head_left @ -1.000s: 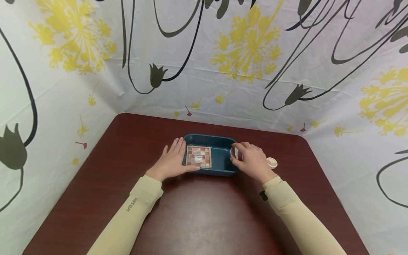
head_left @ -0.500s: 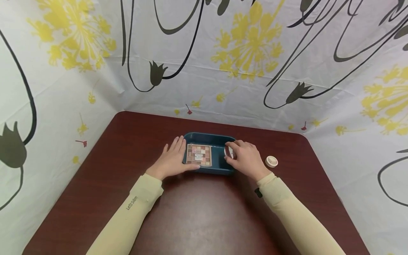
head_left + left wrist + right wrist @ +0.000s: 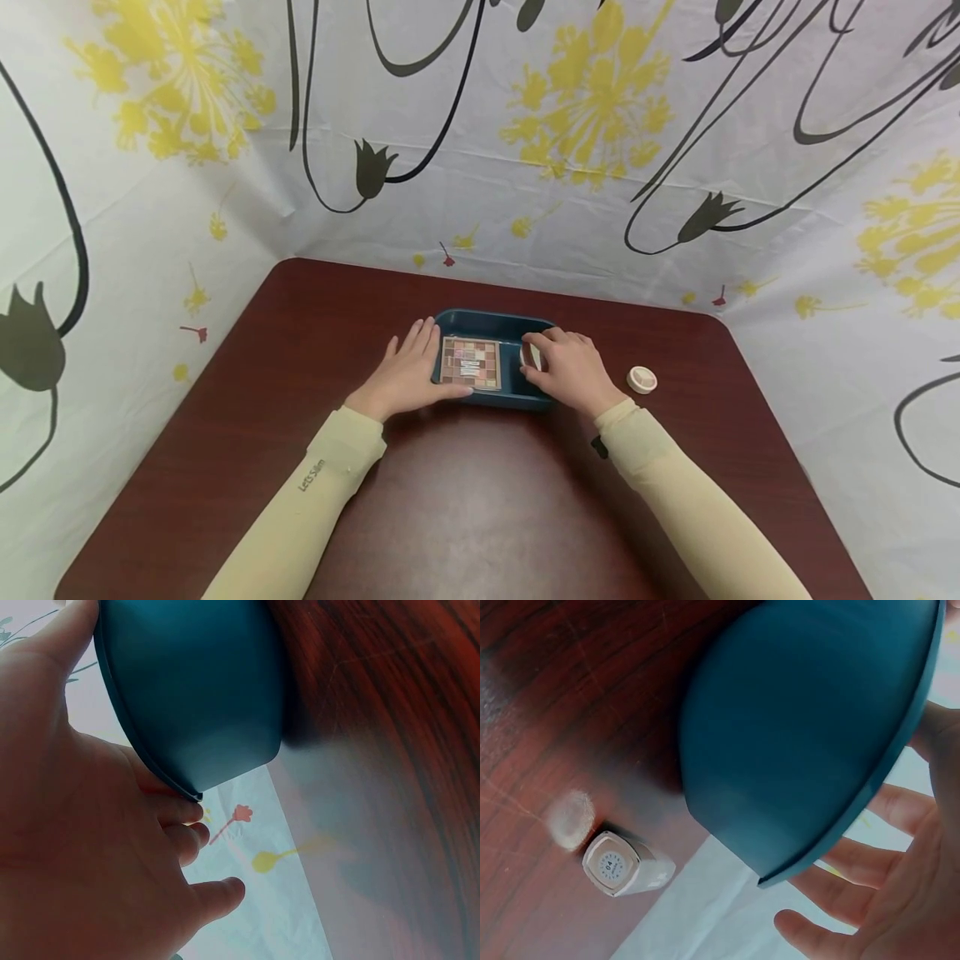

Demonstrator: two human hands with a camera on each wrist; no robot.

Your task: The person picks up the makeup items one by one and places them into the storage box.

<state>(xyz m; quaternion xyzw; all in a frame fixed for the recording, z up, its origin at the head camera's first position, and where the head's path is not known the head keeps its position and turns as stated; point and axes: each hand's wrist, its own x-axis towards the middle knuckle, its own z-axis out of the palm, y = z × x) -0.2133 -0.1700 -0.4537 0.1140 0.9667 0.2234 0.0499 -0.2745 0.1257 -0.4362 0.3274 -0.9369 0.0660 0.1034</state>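
Observation:
A blue rectangular tray (image 3: 512, 400) lies on the table. Inside its left part is an eyeshadow palette (image 3: 470, 364) with many small coloured squares. My left hand (image 3: 401, 373) rests on the tray's left end, fingers straight, thumb along the front rim. In the left wrist view its fingertips touch the tray's rim (image 3: 142, 754). With thumb and fingers my right hand (image 3: 573, 369) pinches a round compact (image 3: 531, 357), tilted on edge over the tray's right part. The right wrist view shows the tray's outer wall (image 3: 795, 735), which hides the compact.
A small round pale item (image 3: 642, 380) sits on the table right of the tray. The right wrist view has a pale bottle-like item (image 3: 615, 862), its end marked 04. Behind the dark red table (image 3: 465, 475) hangs a white floral cloth (image 3: 420, 208).
My right hand has moved left with the compact, from the tray's right rim to further inside. The left hand keeps its place; the view has shifted slightly.

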